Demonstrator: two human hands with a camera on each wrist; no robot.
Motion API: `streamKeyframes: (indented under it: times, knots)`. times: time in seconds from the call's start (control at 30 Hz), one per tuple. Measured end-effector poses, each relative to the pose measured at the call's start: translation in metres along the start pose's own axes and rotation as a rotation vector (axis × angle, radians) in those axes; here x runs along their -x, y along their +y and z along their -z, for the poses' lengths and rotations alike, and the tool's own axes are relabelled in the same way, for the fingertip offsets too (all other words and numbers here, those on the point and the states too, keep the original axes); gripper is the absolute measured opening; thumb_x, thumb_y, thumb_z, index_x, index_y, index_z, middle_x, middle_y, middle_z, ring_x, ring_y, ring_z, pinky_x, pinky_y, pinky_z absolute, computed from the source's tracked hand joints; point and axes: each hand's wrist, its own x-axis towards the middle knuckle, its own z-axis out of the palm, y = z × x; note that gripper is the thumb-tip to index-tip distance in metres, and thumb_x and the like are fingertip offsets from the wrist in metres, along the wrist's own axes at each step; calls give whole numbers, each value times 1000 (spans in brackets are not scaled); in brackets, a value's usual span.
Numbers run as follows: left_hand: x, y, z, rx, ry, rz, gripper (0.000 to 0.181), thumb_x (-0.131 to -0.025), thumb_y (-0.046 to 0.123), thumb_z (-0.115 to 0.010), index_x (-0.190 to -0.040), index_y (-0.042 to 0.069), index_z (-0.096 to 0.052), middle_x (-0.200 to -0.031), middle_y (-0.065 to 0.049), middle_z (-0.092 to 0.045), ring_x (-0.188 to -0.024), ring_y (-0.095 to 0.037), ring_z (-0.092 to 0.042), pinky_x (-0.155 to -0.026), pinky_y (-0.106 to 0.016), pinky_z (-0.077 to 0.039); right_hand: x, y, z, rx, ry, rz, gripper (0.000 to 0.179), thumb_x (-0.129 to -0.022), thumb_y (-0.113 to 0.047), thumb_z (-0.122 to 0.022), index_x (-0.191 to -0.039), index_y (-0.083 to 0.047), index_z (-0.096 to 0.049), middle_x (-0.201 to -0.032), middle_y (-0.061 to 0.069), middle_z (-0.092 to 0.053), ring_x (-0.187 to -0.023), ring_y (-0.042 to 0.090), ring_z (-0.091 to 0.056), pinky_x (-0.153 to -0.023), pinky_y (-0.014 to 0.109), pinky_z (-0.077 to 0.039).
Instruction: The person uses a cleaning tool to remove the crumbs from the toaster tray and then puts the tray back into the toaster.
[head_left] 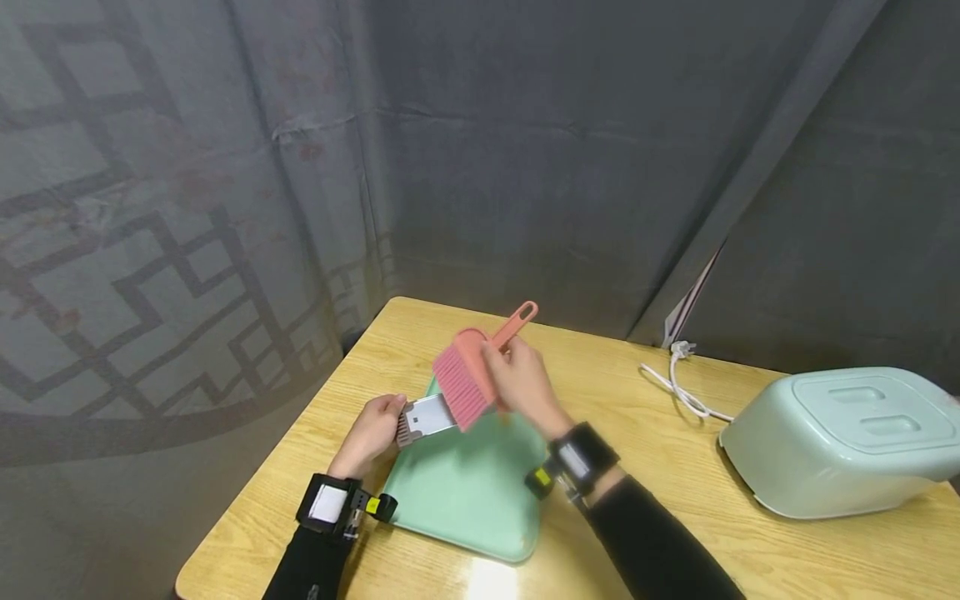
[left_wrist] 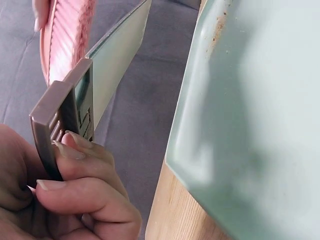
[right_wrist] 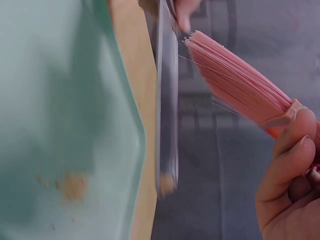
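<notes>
The left hand (head_left: 375, 429) pinches one end of a flat metal plate (head_left: 433, 414) by its brown, ridged handle (left_wrist: 50, 102). The right hand (head_left: 525, 379) grips a pink brush (head_left: 472, 367) by its handle part. Both things are held up over the far left part of a green tray (head_left: 472, 492).

From the head, the brush hides the right end of the plate, and I cannot tell if they touch. The right wrist view looks from the side and shows a gap between most of the bristles and the plate. It also shows a patch of brown crumbs (right_wrist: 75, 186) on the tray, harder to make out from the head, and a blurry brown bit at the plate's end. The left wrist view shows that hand's fingers bent against the handle.

The tray lies on a yellow wood desk (head_left: 622, 408), close to the desk's left edge. A pale green box (head_left: 825, 458) sits at the desk's right end. Its white cord (head_left: 678, 392) runs toward the back edge and ends in a plug (head_left: 681, 349). A grey curtain (head_left: 525, 167) hangs behind.

I count one brush, one plate, one tray, one box, one plug, two hands and two black sleeves. The crumbs are too small to count.
</notes>
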Motion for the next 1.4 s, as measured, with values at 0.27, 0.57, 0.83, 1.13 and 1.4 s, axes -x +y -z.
streamKeyframes:
  times: [0.27,0.57,0.83,1.13,1.4]
  knots:
    - [-1,3,-3,15,-10,-5,37,-112,23,-38,-101,-3,-61,-77,-5,-48,-67,-17,-46,-59,-29,-37,9,-6,-28,-62,-92,-16,32,-105,-35,-56,-113,-4,-61,-70,8,-65,-38,19,-55,-36,39,-48]
    - [-2,4,-4,15,-9,-16,37,-111,21,-39,-105,-6,-62,-78,-5,-50,-68,-16,-47,-60,-29,-39,12,1,-32,-50,-101,-21,34,-106,-35,-55,-116,-3,-59,-75,7,-66,-41,21,-59,-38,40,-50]
    - [1,3,0,18,-2,-22,40,-111,22,-39,-116,-11,-61,-91,-12,-59,-83,-21,-53,-70,-32,-42,5,18,-14,-25,-41,-29,34,-105,-37,-55,-114,-5,-60,-74,9,-65,-40,22,-59,-38,41,-50]
    - [2,2,0,78,-4,-11,40,-111,20,-38,-116,-12,-62,-94,-13,-63,-85,-21,-56,-72,-32,-43,2,28,8,-32,-15,-31,31,-106,-34,-55,-114,-4,-59,-75,11,-65,-43,22,-58,-38,41,-49]
    - [3,0,2,53,5,2,41,-112,21,-37,-116,-11,-63,-97,-14,-63,-90,-24,-56,-76,-33,-43,-2,39,25,9,24,-61,32,-106,-36,-55,-115,-5,-59,-77,12,-64,-46,20,-57,-39,38,-49]
